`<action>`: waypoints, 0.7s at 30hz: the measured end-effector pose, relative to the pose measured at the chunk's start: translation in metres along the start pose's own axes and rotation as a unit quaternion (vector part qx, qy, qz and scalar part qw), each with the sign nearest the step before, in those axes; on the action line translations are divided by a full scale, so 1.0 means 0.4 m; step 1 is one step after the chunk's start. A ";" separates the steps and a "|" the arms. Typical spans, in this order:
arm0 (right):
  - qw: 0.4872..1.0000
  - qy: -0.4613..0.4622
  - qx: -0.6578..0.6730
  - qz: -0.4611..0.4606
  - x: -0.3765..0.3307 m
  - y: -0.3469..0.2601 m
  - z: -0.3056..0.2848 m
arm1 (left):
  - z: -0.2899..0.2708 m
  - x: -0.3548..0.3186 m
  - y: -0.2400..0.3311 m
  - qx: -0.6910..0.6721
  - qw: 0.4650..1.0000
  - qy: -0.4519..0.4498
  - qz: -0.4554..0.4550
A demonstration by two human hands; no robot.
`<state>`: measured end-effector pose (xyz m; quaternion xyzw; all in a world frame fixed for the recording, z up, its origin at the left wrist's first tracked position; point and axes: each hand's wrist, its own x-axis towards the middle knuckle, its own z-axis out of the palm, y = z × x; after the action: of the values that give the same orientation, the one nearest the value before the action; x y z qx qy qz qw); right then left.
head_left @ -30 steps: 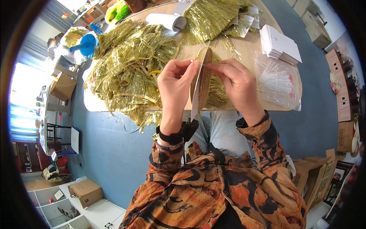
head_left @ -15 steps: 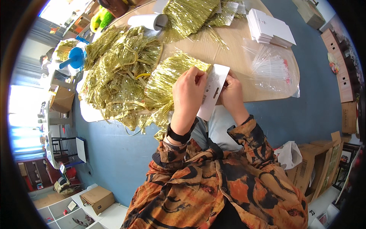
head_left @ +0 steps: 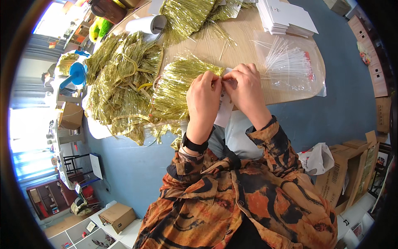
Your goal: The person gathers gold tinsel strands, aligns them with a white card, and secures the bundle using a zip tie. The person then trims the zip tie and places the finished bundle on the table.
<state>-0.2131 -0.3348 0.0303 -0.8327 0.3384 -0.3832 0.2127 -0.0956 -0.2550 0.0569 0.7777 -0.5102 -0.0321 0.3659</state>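
Observation:
A gold tinsel fringe (head_left: 176, 85) spreads over the near table edge, its bound end meeting a white header card (head_left: 224, 110). My left hand (head_left: 203, 97) is closed in a pinch at that bound end, beside the card. Close against it, my right hand (head_left: 247, 89) pinches at the card's upper part, thumb and forefinger almost touching the left fingertips. Both hands cover most of the card, and any small piece between the fingertips is hidden. Left of the fringe lies a large heap of loose gold tinsel (head_left: 120, 87).
A clear bag of thin white plastic ties (head_left: 288, 62) lies right on the wooden table (head_left: 207, 52), below stacked white cards (head_left: 286, 18). More carded fringe (head_left: 186, 14) lies at the back beside a white roll (head_left: 145, 25). An open carton (head_left: 342, 166) stands on the floor at right.
My right hand has come from behind the card over its front, up to the left fingertips. The card is now mostly covered. The view has shifted slightly.

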 end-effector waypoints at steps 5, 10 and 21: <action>0.999 -0.027 0.036 0.029 0.008 0.020 0.011 | 0.002 0.002 0.004 0.011 1.000 -0.002 0.006; 0.997 -0.038 0.061 0.039 0.012 0.025 0.017 | 0.002 0.001 0.007 0.009 1.000 0.000 0.009; 0.994 -0.003 0.106 0.022 -0.004 0.048 0.033 | 0.002 -0.002 0.010 -0.009 1.000 -0.002 0.008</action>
<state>-0.2111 -0.3453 0.0096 -0.7990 0.3139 -0.4092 0.3093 -0.0997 -0.2556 0.0584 0.7703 -0.5164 -0.0356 0.3723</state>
